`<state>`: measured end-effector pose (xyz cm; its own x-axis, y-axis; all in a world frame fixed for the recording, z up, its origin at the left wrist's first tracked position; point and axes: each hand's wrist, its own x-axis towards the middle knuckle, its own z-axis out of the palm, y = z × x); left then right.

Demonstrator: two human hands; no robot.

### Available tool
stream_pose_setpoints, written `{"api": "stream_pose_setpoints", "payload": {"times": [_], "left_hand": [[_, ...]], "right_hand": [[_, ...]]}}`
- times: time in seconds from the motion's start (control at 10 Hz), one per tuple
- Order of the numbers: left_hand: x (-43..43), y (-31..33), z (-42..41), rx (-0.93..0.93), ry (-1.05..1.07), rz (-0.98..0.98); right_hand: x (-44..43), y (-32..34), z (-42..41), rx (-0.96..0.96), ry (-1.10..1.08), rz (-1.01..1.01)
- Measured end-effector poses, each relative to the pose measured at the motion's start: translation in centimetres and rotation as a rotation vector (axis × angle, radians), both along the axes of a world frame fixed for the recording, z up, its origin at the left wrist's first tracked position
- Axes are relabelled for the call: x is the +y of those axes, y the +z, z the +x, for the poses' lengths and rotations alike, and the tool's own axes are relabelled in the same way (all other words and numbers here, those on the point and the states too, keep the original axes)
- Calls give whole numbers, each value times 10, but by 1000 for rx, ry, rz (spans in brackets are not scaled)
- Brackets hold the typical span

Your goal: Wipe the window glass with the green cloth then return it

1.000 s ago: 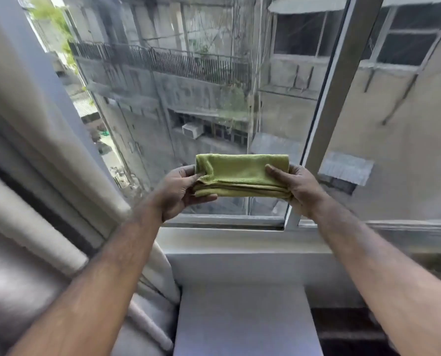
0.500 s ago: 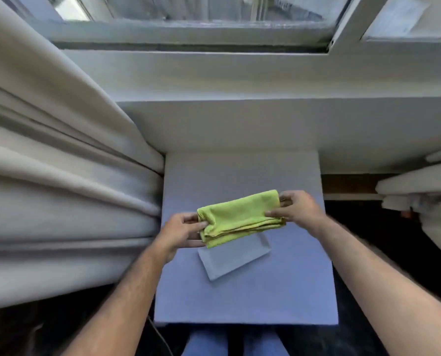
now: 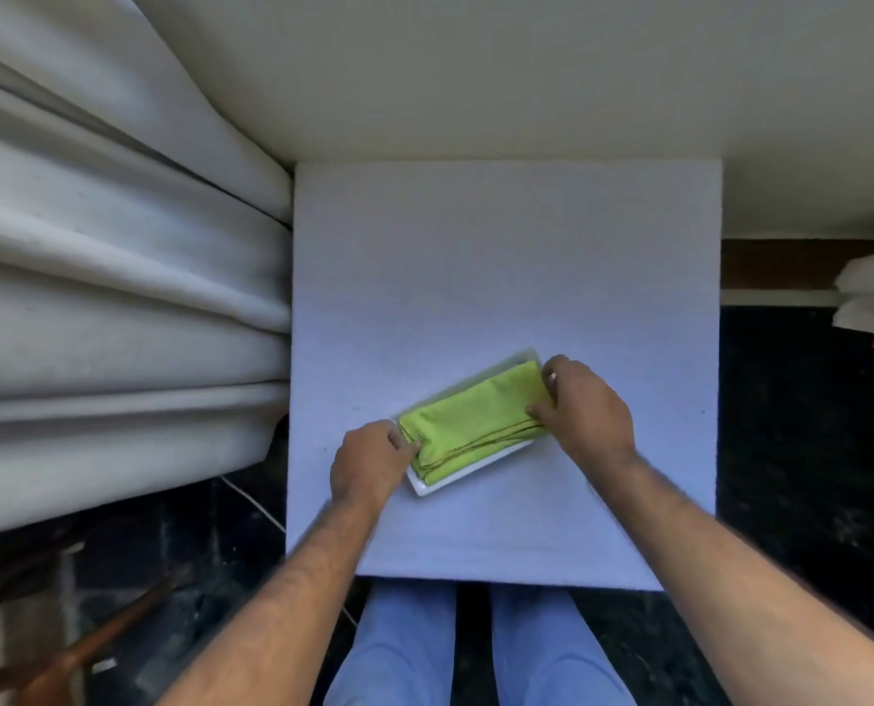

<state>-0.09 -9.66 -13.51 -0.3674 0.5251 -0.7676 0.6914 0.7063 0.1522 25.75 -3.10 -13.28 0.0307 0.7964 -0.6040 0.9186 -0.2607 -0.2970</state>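
The folded green cloth [image 3: 470,422] lies in a shallow white rectangular tray [image 3: 468,476] on the small white table [image 3: 506,257], set at a slant. My left hand [image 3: 371,463] pinches the cloth's near-left end. At the far-right end, my right hand [image 3: 585,407] has thumb and fingers closed on the cloth. Both hands rest low over the tray. The window glass is out of view.
Thick white curtain folds [image 3: 119,298] hang against the table's left edge. The white wall under the sill [image 3: 475,68] runs along the back. Folded white items [image 3: 872,293] sit at far right over a dark floor. A wooden piece [image 3: 93,649] lies at lower left.
The view dropped from the window to the table. Both hands carried the cloth down from the glass and set it into the white tray.
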Motion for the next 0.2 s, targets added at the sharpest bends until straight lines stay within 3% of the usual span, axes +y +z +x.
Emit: {"api": "stream_pose_setpoints", "payload": {"times": [0.2], "left_hand": [[43, 41, -8, -29, -153, 72]], "right_hand": [[52, 67, -15, -101, 357, 158]]}}
